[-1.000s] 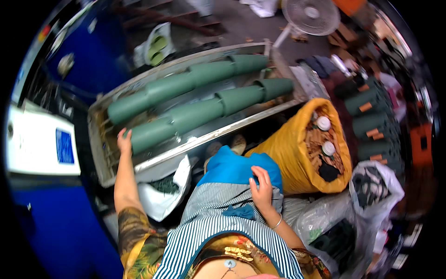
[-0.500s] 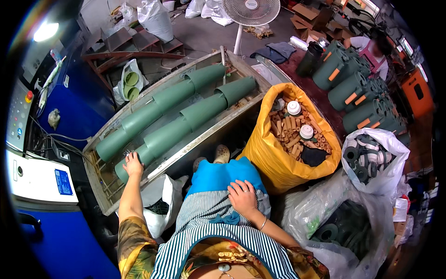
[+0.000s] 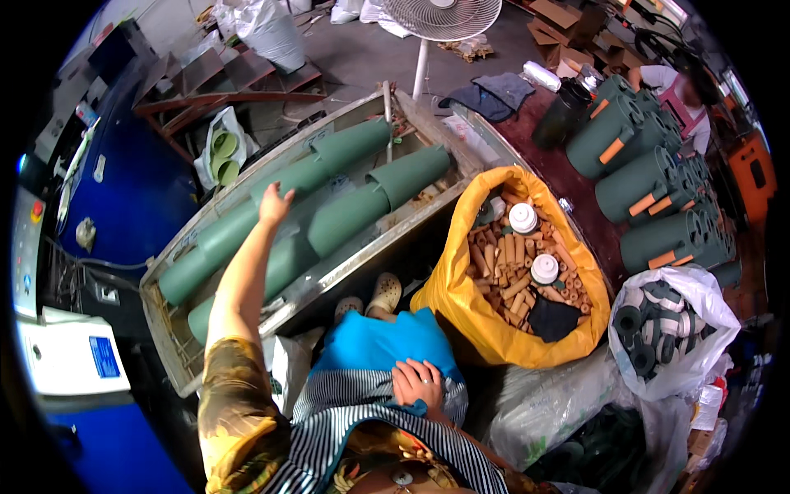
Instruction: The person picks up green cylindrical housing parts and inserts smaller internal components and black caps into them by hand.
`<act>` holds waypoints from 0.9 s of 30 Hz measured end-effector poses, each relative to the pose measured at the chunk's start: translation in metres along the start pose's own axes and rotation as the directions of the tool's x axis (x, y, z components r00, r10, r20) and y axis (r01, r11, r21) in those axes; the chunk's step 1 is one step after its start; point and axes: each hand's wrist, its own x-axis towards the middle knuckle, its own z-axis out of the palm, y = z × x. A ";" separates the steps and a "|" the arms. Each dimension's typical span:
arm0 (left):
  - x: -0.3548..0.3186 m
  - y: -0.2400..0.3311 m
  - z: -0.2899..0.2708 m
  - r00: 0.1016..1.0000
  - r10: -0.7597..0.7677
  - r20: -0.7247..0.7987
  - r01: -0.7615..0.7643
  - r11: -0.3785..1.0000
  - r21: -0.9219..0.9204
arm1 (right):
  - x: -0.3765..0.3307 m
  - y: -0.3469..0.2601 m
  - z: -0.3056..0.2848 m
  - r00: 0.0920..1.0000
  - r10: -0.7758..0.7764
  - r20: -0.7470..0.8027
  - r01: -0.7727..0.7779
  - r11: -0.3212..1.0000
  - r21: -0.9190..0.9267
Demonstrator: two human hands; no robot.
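Two rows of dark green tubes lie lengthwise in a long wooden trough [image 3: 288,311], their ends overlapping. Over the far row of tubes [image 3: 218,239] my left hand [image 3: 275,204] reaches out, thumb and fingers apart, holding nothing; whether it touches the tube is unclear. My left forearm crosses above the near row of tubes [image 3: 329,224] and hides part of it. My right hand [image 3: 418,385] lies flat on my striped and blue apron [image 3: 378,350], its fingers stretched out.
A yellow sack [image 3: 461,317] of orange-brown cylinders stands right of the trough. White bags of dark parts [image 3: 658,317] are beyond it. Green cylinders [image 3: 650,185] with orange handles stand on a dark red table near another person [image 3: 687,103]. A fan [image 3: 444,16] stands behind the trough.
My left hand has moved from the near row's left end, forward and right to the far row. My right hand has shifted slightly left and lower on the apron. The view has tilted.
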 end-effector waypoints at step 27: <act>0.083 0.089 0.071 0.938 -0.160 0.306 0.146 -0.620 -0.771 | -0.004 0.027 0.001 0.978 0.045 0.204 -0.087 0.975 0.204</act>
